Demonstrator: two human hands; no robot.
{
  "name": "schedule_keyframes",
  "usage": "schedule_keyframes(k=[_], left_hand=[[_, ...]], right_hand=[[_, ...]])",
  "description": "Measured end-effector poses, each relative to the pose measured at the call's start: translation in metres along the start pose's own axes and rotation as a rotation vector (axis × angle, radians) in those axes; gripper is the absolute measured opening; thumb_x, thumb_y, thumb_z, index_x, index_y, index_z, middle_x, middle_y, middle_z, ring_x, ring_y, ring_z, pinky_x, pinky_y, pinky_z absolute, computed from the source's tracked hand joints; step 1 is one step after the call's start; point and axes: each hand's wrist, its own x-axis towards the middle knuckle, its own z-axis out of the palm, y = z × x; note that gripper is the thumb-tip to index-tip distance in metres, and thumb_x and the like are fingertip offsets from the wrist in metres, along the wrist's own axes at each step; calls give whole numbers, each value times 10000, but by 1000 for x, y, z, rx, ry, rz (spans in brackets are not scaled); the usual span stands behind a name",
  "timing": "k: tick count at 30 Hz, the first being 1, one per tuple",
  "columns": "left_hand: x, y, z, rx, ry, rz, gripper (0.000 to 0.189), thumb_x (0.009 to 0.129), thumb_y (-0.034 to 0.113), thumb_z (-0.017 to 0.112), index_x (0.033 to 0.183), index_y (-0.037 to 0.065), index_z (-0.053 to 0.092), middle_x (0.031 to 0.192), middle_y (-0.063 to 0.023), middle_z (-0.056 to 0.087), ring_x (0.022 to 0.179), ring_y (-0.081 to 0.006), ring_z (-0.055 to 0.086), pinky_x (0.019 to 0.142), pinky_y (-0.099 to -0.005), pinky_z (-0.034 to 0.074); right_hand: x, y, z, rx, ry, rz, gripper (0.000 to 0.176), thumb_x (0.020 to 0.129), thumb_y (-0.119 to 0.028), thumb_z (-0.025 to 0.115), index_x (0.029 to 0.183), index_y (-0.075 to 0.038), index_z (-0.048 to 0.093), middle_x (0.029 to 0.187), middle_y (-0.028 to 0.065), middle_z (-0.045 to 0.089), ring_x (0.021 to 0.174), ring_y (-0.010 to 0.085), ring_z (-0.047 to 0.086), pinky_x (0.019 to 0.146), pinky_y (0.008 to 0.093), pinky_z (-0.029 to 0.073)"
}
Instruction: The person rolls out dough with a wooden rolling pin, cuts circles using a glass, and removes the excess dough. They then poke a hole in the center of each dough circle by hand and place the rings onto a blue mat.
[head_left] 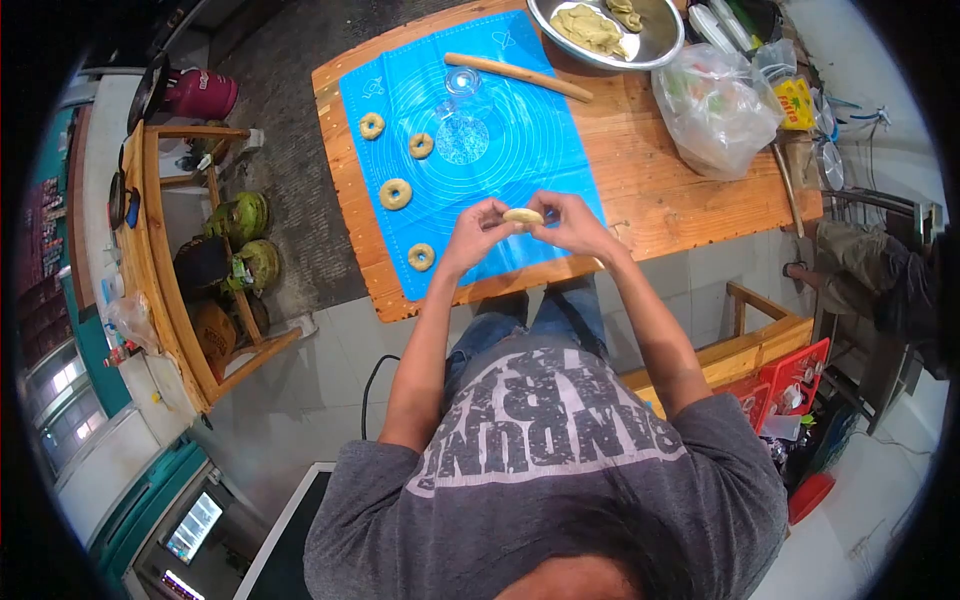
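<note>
Above the near edge of the bright blue silicone baking mat (530, 150), both hands are meeting around one small, pale, round piece of dough (523, 215). The left hand (478, 232) and right hand (572, 225) are each pinching it from their own side with fingertips drawn narrow, seemingly so that it can be pressed from both sides at once. Four pale dough rings (395, 193) are lying spaced apart along the mat's left part, probably so that they are not sticking together. A clear drinking glass (462, 85) and a long wooden rolling pin (518, 76) are resting at the mat's far end, out of the hands' way. Near them, a round steel bowl (660, 40) is holding more dough on the wooden table (690, 190).
</note>
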Motion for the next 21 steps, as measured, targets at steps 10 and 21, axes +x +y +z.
schedule_keyframes(k=[10,21], left_hand=[[2,-5,-8,221,-73,-93,235,839,74,646,1061,-3,644,980,-49,663,943,-108,608,837,-279,488],[3,2,-2,-305,-54,-233,488,985,382,422,1243,-21,514,1202,-127,571,1118,-229,567,1002,-387,442]], right_hand=[[3,-1,-6,-60,-38,8,211,816,-210,691,925,-31,668,795,76,666,725,154,614,681,308,486],[1,-26,6,-261,295,-292,325,827,-141,658,1146,-93,614,952,104,641,876,236,622,732,351,507]])
